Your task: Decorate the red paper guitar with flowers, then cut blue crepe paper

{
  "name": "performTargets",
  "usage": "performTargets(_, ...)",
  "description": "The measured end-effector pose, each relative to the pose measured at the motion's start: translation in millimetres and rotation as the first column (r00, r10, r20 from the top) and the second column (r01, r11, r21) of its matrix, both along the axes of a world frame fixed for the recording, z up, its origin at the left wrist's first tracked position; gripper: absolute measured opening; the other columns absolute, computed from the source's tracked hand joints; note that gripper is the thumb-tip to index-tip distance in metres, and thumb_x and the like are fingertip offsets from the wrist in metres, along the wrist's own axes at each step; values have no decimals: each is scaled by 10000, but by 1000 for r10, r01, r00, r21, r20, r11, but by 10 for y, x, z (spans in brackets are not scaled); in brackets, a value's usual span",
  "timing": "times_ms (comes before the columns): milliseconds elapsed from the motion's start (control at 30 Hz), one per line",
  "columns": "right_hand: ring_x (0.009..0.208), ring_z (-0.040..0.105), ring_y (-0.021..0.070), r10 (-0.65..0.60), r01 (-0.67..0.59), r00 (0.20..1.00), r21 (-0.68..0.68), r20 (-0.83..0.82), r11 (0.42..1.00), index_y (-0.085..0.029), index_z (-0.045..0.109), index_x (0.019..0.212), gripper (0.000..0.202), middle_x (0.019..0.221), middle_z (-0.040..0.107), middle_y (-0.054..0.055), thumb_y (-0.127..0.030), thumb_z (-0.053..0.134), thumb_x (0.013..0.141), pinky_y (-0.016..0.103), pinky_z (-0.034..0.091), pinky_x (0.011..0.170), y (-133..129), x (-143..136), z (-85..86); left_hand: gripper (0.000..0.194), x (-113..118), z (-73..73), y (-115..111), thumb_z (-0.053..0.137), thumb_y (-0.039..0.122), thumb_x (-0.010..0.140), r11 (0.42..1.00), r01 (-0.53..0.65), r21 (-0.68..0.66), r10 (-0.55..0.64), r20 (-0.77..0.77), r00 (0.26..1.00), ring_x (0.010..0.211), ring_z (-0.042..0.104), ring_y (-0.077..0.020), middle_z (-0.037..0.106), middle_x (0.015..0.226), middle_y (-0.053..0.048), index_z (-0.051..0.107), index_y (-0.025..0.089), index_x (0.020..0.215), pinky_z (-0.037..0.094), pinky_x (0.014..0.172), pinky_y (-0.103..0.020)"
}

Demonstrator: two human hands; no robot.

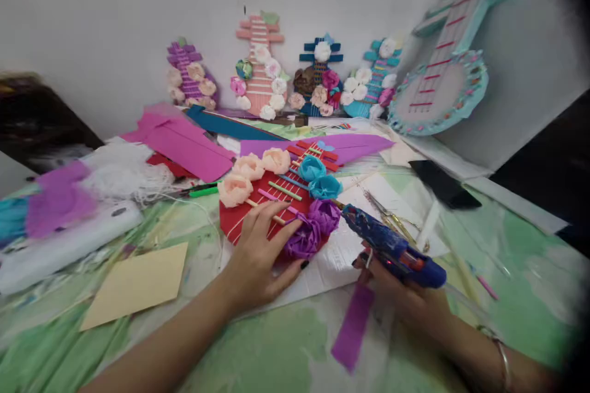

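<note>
Red body of the mini guitar [265, 184] lies mid-table on a white sheet [322, 285], its neck pointing away from you and to the right, over the near edge of a purple sheet [364, 147]. Your L hand [258, 258] is spread over the guitar's near edge, index finger and thumb at the lower of two purple flowers [304, 238]; can't tell if they're pinching it or just resting. Your R hand [410, 304] is wrapped round the blue glue gun [385, 239], nozzle at the R edge of the upper purple flower (contact itself too small to tell). A purple strip [354, 325] hangs its top end at your R fingers, bottom end over the green cloth [276, 350].

Room-wise: R side's tight, w/ scissors [394, 221] just behind the gun and a black phone [445, 184] farther back, nr the table's R edge. Wide stretch of cloth btwn your L forearm and the strip. L of that forearm, a tan card [138, 285] sits well apart from the guitar. Behind the guitar's L edge: green pen [203, 191], then white yarn [124, 172]. Far edge is lined w/ decorated guitars [260, 67] against the wall
</note>
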State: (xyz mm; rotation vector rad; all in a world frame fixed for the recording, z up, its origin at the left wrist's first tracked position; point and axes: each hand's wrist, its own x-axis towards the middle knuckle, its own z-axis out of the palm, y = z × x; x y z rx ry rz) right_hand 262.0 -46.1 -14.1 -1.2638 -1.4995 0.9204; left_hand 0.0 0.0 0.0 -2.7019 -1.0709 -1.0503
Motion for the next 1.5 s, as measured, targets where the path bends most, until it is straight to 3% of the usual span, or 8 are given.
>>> performTargets(300,701,688,194,-1,1,999,-4,32,1000,-231,595,926,161,700,694,14,-389,586,900,278,549,635,-11,17,25,504,31,12,4,534,281,890,998,14,-55,-15,-19,1000,1302,331,-337,380,1396,-170,410,164,1364,300,1071,-549)
performTargets(433,716,696,204,-20,19,999,5,44,1000,-228,599,846,162,668,696,20,-384,587,890,260,537,589,-6,1,31,526,35,17,20,547,288,882,997,25,-79,-28,-30,999,1255,377,-324,471,1327,-153,407,164,1373,335,1041,-540)
performTargets(600,756,706,219,-8,8,1000,-4,30,1000,-222,593,891,167,667,693,21,-389,593,888,283,556,638,-2,19,-12,509,33,10,13,561,306,879,995,40,-96,-41,-6,999,1235,392,-320,530,1286,-131,425,172,1351,341,1036,-536)
performTargets(967,642,691,202,-56,56,998,-37,-7,998,-208,596,926,223,677,701,28,-422,607,863,283,556,588,-2,-28,11,563,13,20,1,600,329,871,988,128,-90,-131,-32,991,1285,357,-321,492,1352,-155,411,129,1362,322,1069,-519)
performTargets(1500,656,692,201,-57,58,997,-13,43,998,-212,598,884,213,692,706,34,-424,599,867,284,559,616,1,-22,26,601,21,47,-16,609,312,856,981,165,-104,-174,-77,982,1266,379,-321,495,1381,-155,380,129,1380,340,1042,-503)
